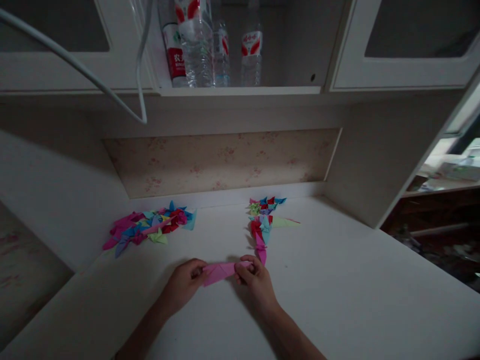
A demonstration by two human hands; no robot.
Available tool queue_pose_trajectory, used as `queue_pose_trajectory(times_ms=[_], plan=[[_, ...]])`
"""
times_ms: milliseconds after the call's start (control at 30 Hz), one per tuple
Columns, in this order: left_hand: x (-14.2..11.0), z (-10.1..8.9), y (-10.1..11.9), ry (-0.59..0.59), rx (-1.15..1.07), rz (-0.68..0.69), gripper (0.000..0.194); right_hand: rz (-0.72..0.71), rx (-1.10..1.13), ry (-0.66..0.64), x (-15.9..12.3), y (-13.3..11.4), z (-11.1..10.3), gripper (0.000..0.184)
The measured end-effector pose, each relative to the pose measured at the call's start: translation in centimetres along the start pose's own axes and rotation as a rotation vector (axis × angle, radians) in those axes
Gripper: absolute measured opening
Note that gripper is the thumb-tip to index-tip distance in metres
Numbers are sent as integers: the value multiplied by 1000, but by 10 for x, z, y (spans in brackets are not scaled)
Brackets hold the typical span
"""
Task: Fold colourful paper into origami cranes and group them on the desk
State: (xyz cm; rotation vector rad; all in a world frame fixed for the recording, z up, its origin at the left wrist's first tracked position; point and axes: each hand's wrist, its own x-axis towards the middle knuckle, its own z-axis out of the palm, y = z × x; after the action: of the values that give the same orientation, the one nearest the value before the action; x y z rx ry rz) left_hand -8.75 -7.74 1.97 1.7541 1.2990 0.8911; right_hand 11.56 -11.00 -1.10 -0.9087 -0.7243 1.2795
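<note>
**White desk under a cabinet, pink folded paper between my two hands**

From my head camera, I see a smooth white desk top (348,280) below a white cabinet (408,75) whose doors have dark panels. Behind the desk is a long wallpaper panel (225,160), beige, with small reddish flowers. At the upper left, a white cord (86,72) bends sharply.

On the open shelf (240,91) stand clear plastic bottles (251,67) with ribbed, shiny walls. Their labels are white with red shapes; the red characters on one are too small for me to read surely. Beside them is a red-and-white container (175,55) on which I can read the character 农.

Pink paper (221,271) is in front of me, low in the middle of the view. It is folded into a narrow, flat strip, matte, with diagonal crease lines and a wider left end. My left hand (183,286) pinches this left end, and my right hand (258,286) grasps the other end between thumb and fingers. Whether the strip touches the desk, I cannot tell.

Farther to the left lies a pile of folded papers (150,226), pointed, in magenta, blue, red and green. A smaller group of folded papers (262,229) lies just beyond my right hand, and next to it a pale green paper (284,222) tapers to a point.
</note>
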Motion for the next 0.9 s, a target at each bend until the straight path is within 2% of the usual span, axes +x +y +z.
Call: queue_pose_trajectory(times_ms=[133,300,433,567,667,733,800,900], plan=[[18,-8,29,-102,236,128,18,19,8,31,1,2,-2,43],[48,-22,60,-324,502,288,23,1,45,93,3,1,-5,42],[74,-30,85,-367,561,337,22,39,130,105,1,-4,-2,47],[105,-28,112,-373,513,341,15,118,130,38,-5,2,3,44],[128,-16,129,-349,423,287,14,130,84,-36,-9,11,6,36],[143,-1,137,-357,362,248,17,128,29,-100,-11,16,6,31],[159,20,143,-384,320,248,19,122,-27,-149,-12,19,6,26],[182,61,150,-385,319,356,19,121,-112,-177,-13,19,5,20]])
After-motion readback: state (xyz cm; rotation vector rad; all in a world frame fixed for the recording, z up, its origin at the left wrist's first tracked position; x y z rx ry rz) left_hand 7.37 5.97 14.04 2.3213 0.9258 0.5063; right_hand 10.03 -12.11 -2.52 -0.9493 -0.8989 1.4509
